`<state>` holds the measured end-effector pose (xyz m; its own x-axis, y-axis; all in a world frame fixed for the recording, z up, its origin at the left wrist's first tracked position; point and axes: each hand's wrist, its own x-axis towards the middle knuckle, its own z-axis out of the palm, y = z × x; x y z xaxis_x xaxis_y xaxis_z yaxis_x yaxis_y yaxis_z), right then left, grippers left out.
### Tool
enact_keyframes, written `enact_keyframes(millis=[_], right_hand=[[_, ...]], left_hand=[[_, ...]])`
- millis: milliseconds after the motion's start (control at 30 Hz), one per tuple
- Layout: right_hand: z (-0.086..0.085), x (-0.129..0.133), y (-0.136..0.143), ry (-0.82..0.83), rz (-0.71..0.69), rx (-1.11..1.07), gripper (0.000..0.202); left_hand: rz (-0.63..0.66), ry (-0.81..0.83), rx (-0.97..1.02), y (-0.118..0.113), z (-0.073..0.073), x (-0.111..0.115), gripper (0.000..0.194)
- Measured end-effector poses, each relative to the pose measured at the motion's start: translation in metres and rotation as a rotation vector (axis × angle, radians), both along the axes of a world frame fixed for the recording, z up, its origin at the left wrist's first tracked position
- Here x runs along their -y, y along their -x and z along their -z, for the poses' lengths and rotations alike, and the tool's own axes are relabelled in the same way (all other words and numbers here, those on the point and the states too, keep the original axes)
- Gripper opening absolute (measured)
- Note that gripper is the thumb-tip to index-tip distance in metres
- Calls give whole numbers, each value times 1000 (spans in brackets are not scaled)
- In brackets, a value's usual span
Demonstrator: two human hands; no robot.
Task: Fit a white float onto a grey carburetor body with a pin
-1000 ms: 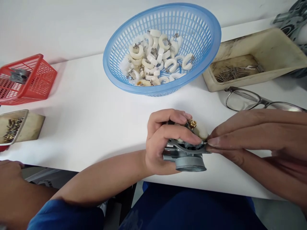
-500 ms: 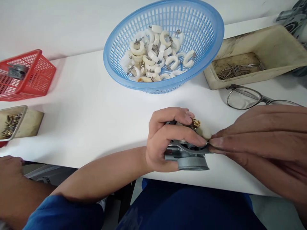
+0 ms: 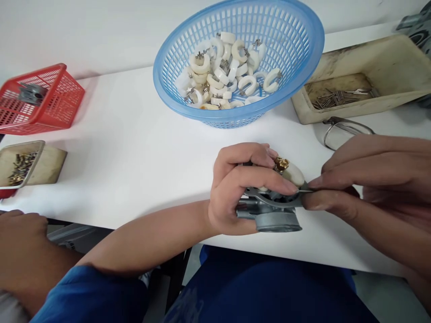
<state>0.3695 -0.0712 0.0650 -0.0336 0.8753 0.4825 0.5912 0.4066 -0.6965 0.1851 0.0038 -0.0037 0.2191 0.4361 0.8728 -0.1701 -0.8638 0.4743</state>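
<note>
My left hand (image 3: 235, 188) is wrapped round a grey metal housing (image 3: 278, 217) above the white table, its thumb side under the part and its fingers over the top. On the housing sit a white ring-like piece (image 3: 294, 174) and a brass fitting (image 3: 282, 164). To the right, my right hand (image 3: 367, 179) pinches a thin metal pin (image 3: 305, 191) between thumb and forefinger. The pin's left end is at the housing's rim, close to my left fingertip. Part of the housing is hidden by my left fingers.
A blue basket (image 3: 235, 120) of white C-shaped pieces stands behind. Back right are a beige tray (image 3: 353, 110) of pins and glasses (image 3: 328, 137). At left are a red basket (image 3: 63, 105) and a small box (image 3: 54, 166) of brass parts. Another person's arm (image 3: 30, 251) rests lower left.
The view has shifted slightly. My right hand's fingers have drawn back a little from the housing, and the thin pin between them now shows. My left hand keeps its hold.
</note>
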Motion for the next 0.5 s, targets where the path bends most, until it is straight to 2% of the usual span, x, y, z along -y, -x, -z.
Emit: enact_keyframes(millis=[67, 200, 333, 500], right_hand=[[-1, -3, -1, 51, -78, 46, 16], [-1, -6, 2, 21, -109, -2, 19], [0, -1, 7, 86, -78, 23, 24], [1, 7, 13, 100, 22, -74, 22]], left_hand=[[24, -38, 10, -1, 0, -1, 23], [21, -16, 37, -2, -1, -3, 19], [13, -26, -11, -1, -3, -4, 17], [18, -9, 11, -2, -2, -4, 18]])
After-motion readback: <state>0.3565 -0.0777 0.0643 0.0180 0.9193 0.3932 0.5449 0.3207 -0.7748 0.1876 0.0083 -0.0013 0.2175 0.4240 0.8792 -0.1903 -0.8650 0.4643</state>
